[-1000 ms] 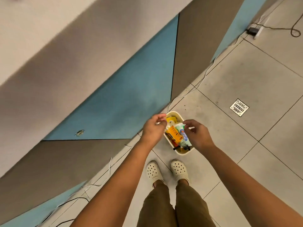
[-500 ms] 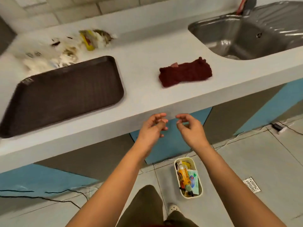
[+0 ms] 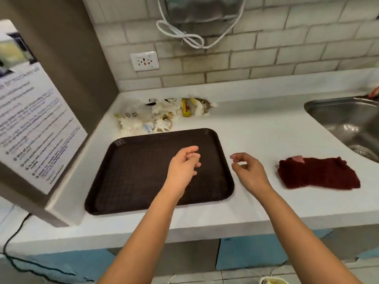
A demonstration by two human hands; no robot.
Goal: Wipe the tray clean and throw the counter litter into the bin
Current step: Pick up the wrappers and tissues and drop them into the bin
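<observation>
Head view: left hand (image 3: 183, 166), loosely curled and empty, hovers over tray (image 3: 143, 181).

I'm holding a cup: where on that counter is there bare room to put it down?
Bare counter lies between the tray and the sink, behind the red cloth. Another strip runs along the front edge. The back left corner is crowded with litter.

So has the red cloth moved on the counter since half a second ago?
No. The red cloth lies just left of the sink, as before; only the camera shifted.
</observation>
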